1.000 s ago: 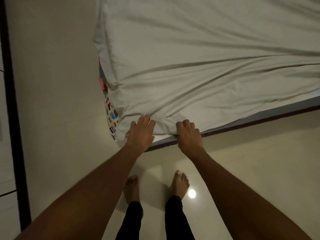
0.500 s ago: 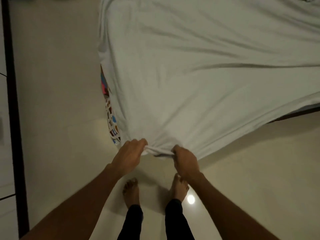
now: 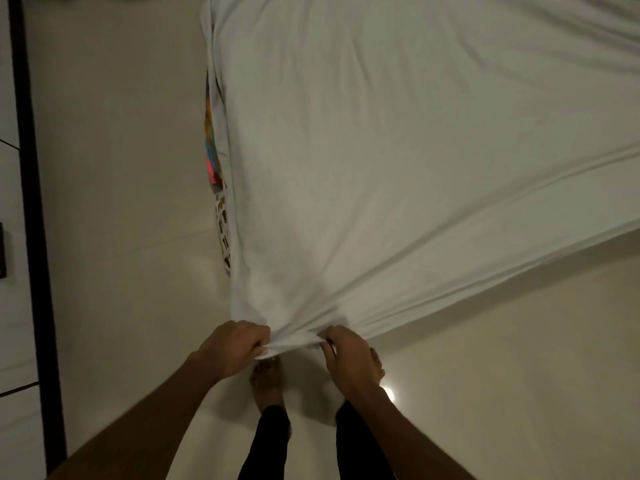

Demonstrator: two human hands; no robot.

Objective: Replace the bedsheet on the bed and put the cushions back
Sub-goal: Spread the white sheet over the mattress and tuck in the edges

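Head view: left hand (image 3: 231, 348) and right hand (image 3: 350, 358) clench the bedsheet (image 3: 398, 161) corner; patterned fabric (image 3: 222, 233) peeks alongside.

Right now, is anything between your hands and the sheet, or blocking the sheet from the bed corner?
No. The left hand and right hand grip the sheet at its corner. Nothing visible blocks it; the bed corner itself is hidden under the sheet.

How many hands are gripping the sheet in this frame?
2. The left hand grips the bunched sheet corner on its left; the right hand grips it just beside, on the right. Both are fully in view.
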